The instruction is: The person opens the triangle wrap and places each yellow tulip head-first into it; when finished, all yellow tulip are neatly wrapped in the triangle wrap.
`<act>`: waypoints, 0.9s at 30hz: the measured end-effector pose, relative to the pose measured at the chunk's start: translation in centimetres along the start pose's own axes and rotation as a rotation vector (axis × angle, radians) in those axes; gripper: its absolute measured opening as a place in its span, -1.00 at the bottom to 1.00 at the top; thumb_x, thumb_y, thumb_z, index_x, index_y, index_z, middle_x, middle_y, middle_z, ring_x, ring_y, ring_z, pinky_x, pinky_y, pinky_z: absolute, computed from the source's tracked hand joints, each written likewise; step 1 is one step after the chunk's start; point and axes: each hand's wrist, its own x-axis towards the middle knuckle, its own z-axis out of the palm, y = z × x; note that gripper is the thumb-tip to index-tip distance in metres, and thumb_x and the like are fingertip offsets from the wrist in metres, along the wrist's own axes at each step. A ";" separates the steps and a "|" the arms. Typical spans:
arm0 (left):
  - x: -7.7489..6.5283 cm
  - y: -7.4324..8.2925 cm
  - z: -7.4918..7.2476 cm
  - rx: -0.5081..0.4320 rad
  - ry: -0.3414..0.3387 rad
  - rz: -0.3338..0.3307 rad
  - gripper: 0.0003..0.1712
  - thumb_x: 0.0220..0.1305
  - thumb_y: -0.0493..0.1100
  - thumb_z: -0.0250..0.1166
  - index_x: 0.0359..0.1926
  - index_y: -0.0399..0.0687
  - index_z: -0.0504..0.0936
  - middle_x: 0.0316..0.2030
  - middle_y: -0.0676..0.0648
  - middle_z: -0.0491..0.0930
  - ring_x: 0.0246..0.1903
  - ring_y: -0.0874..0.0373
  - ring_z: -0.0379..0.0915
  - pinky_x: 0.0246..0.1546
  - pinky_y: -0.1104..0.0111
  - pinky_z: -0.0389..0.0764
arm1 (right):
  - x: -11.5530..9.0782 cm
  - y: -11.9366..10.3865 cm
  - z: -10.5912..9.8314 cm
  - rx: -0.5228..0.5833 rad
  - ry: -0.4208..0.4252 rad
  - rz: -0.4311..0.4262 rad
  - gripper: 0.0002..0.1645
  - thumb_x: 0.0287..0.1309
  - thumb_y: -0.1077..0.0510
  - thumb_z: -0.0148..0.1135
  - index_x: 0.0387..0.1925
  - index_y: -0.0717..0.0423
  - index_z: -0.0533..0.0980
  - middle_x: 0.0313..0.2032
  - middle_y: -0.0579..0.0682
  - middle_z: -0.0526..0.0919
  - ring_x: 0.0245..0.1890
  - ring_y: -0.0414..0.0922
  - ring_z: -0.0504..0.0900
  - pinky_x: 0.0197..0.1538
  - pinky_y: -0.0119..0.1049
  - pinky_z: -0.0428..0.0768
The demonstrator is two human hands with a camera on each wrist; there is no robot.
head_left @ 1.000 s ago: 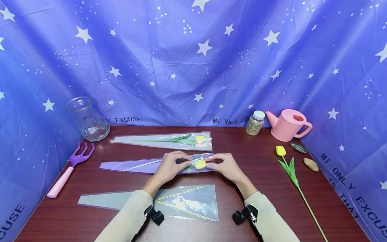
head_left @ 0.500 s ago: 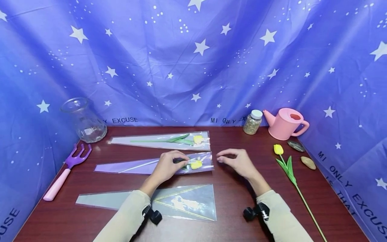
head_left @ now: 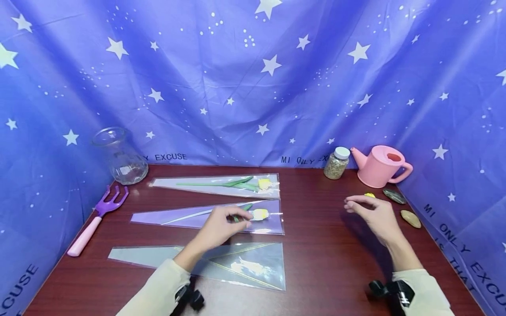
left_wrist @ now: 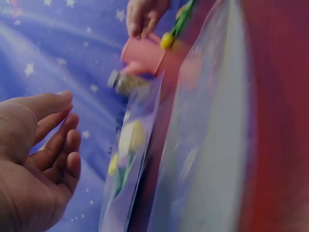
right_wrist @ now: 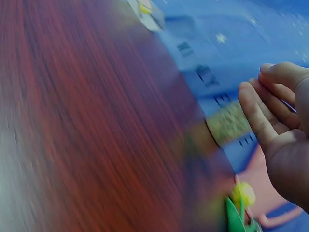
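Observation:
My left hand [head_left: 222, 224] hovers over the purple flower sleeve [head_left: 144, 216] on the table, fingers loosely bent. In the left wrist view nothing lies between its fingers. Inside that sleeve is a yellow tulip [head_left: 261, 214], its stem partly covered by the hand. Over at the right, my right hand [head_left: 376, 218] is in the air with relaxed, empty fingers. It overlaps a loose yellow tulip, whose bloom [head_left: 369, 195] peeks out above the knuckles; leaves and stem are hidden in the head view. The right wrist view shows its green leaf [right_wrist: 235, 216] below the hand.
Behind lies a whitish sleeve [head_left: 166, 182] with another tulip. A flat clear sleeve [head_left: 132, 256] is in front. At the left are a glass vase [head_left: 128, 169] and a purple hand rake [head_left: 92, 228]; at the right, a jar [head_left: 336, 164], pink watering can [head_left: 377, 169] and two stones [head_left: 411, 218].
My right hand has left the purple sleeve's open end and travelled right to the loose tulip. My left hand has let go of the purple sleeve and lifted slightly.

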 end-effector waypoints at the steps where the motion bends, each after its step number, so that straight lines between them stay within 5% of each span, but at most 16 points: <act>1: -0.6 0.1 0.1 -0.036 -0.027 -0.003 -0.76 0.23 -0.18 0.50 -0.07 -0.07 0.81 -0.22 -0.01 0.78 -0.40 0.18 0.57 -0.40 0.45 0.62 | -0.2 0.0 -0.6 0.017 0.014 0.003 -0.66 0.34 0.38 0.27 0.01 0.65 0.54 -0.27 -0.13 0.84 -0.29 -0.19 0.83 -0.14 -0.43 0.76; 4: -2.2 -0.1 0.4 -0.097 -0.099 0.005 -0.72 0.22 -0.19 0.50 -0.04 -0.14 0.79 -0.24 -0.08 0.77 -0.36 0.26 0.58 -0.35 0.48 0.63 | -0.8 -0.1 -2.0 0.049 0.053 0.027 -0.65 0.33 0.39 0.28 0.02 0.64 0.54 -0.27 -0.13 0.85 -0.30 -0.21 0.82 -0.14 -0.44 0.76; 11: -4.1 -1.7 2.0 -0.093 -0.234 0.030 -0.67 0.19 -0.14 0.53 -0.01 -0.07 0.80 -0.27 -0.02 0.77 -0.35 0.39 0.55 -0.35 0.51 0.60 | -2.5 -0.1 -5.0 -0.265 0.191 0.173 -0.69 0.33 0.15 0.38 0.00 0.25 0.69 -0.42 -0.41 0.78 -0.39 -0.40 0.74 -0.27 -0.60 0.67; 16: -4.5 -2.3 2.6 0.069 -0.214 0.035 -0.65 0.12 -0.07 0.59 -0.03 0.15 0.82 -0.25 0.17 0.75 -0.36 0.40 0.49 -0.30 0.53 0.56 | -3.5 0.5 -6.2 -0.350 0.239 0.255 -0.64 0.32 0.05 0.40 0.05 0.14 0.70 -0.48 -0.36 0.76 -0.42 -0.41 0.68 -0.35 -0.59 0.56; 20: -4.7 -2.7 2.7 0.182 -0.194 0.043 -0.63 0.07 -0.01 0.61 -0.04 0.24 0.83 -0.22 0.27 0.72 -0.26 0.41 0.48 -0.14 0.49 0.49 | -4.4 1.5 -6.8 -0.319 0.277 0.264 -0.70 0.30 0.11 0.42 0.01 0.13 0.73 -0.33 -0.52 0.73 -0.44 -0.41 0.69 -0.36 -0.59 0.60; 27: -5.0 -3.0 3.0 0.268 -0.174 0.111 -0.62 0.08 0.04 0.60 -0.03 0.23 0.83 -0.14 0.30 0.68 -0.03 0.32 0.53 0.09 0.30 0.51 | -5.6 3.0 -7.4 -0.291 0.304 0.374 -0.79 0.26 0.07 0.45 -0.06 -0.10 0.77 -0.34 -0.61 0.64 -0.46 -0.45 0.67 -0.38 -0.58 0.57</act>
